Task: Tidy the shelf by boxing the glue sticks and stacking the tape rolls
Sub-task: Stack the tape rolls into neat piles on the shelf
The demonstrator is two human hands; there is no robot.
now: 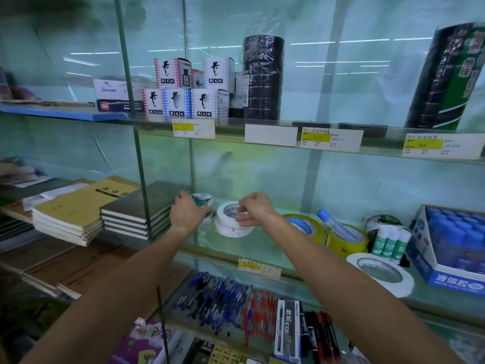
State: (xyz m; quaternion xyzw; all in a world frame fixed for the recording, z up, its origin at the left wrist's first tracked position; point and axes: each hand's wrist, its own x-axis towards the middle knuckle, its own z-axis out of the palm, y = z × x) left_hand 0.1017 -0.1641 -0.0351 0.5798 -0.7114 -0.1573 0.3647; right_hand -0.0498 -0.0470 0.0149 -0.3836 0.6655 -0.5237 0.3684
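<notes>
On the middle glass shelf, my left hand grips a small white-and-green tape roll at the top of a short stack. My right hand pinches the top of a stack of white tape rolls. Further right lie two yellow tape rolls, the second with a blue-capped glue stick resting on it. Three green-and-white glue sticks stand beside a blue box full of blue-capped glue sticks. A large white tape roll lies at the shelf's front edge.
Stacks of notebooks sit left of my left hand behind a vertical glass divider. The upper shelf holds small boxes and wrapped black tape stacks. Pens and markers fill the shelf below.
</notes>
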